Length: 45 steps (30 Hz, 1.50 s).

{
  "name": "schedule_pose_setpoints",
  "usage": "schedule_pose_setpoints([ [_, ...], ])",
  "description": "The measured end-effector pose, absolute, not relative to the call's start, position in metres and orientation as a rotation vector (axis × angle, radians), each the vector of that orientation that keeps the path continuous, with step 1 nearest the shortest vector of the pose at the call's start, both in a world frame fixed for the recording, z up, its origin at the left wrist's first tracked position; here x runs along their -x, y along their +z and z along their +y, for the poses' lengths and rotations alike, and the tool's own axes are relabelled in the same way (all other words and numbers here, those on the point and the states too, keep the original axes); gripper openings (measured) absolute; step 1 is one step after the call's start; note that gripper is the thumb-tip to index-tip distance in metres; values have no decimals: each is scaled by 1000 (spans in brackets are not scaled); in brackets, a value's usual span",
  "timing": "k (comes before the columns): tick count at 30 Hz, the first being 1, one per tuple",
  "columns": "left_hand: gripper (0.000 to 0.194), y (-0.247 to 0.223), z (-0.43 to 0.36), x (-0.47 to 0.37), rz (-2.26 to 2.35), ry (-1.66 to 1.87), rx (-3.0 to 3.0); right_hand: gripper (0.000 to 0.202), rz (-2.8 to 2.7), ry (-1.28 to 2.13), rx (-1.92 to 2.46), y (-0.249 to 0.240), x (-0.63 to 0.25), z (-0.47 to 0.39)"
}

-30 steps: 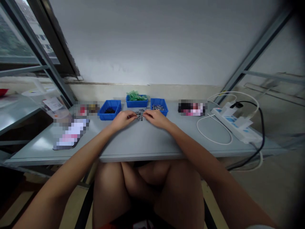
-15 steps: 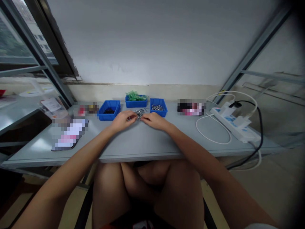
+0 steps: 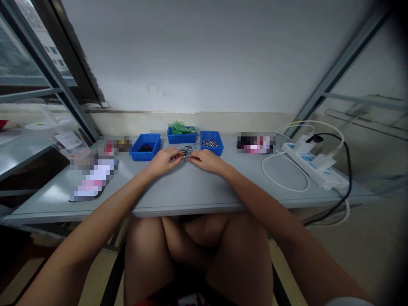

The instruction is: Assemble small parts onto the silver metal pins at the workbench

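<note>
A small pile of silvery screws [image 3: 187, 150] lies on the grey table between my two hands. My left hand [image 3: 166, 160] is at the pile's left side, thumb and fingers curled together at its near edge. From the right, my right hand [image 3: 205, 160] touches the pile with its fingertips pressed together. What either hand pinches is too small to make out. Behind the hands stand a blue bin with dark small parts [image 3: 145, 148], a blue bin with green plastic bags [image 3: 182, 135] and a blue bin with silvery screws [image 3: 211, 143].
A phone [image 3: 95, 180] lies on the table [image 3: 191, 191] at the left, near a plastic cup [image 3: 72, 146]. On the right are a blurred dark and pink object [image 3: 256, 143], a white power strip [image 3: 315, 166] and looping cables [image 3: 287, 190].
</note>
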<state>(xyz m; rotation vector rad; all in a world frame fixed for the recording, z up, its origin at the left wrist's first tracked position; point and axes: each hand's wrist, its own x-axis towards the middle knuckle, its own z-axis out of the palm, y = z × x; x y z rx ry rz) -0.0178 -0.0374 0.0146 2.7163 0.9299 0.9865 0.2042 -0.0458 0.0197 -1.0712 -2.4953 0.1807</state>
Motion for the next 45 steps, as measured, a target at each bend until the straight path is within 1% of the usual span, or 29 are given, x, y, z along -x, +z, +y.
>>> schedule_pose_setpoints([
  [11, 19, 15, -36, 18, 1051, 947, -2663, 21, -2410, 136, 1045, 23, -207, -46],
  [22, 18, 10, -31, 18, 938, 874, -2667, 22, -2365, 106, 979, 23, -204, -49],
  [35, 21, 14, -36, 15, 947, 981, -2587, 22, -2360, 82, 1016, 26, -208, -48],
  [45, 21, 12, -34, 16, 957, 977, -2624, 23, -2371, 79, 1027, 25, -208, -46],
])
